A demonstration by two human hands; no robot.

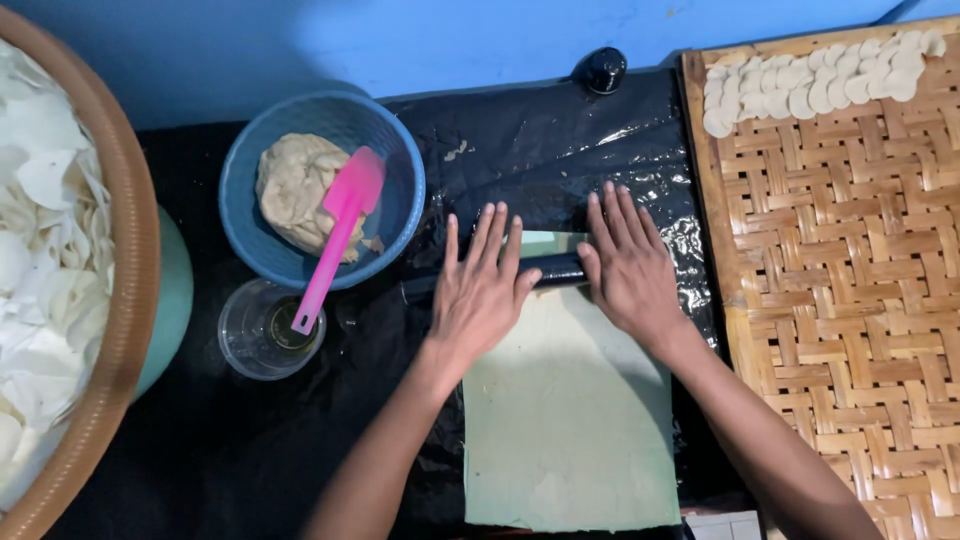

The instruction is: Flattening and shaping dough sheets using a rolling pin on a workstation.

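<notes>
My left hand (482,290) and my right hand (625,268) lie flat, fingers spread, on top of a black rolling pin (556,269) that rests crosswise over the far end of a pale green sheet of flattened dough (566,420). The sheet lies on black plastic (560,160) covering the work surface. To the left a blue bowl (400,180) holds a lump of beige dough (290,190) with a pink spatula (335,235) leaning out of it.
A clear cup (240,335) with a little oil stands below the bowl. A woven bamboo tray (850,300) at right carries a row of small white dough discs (810,85). A brown basket (125,300) of white chips fills the left edge. A black knob (603,70) sits at the back.
</notes>
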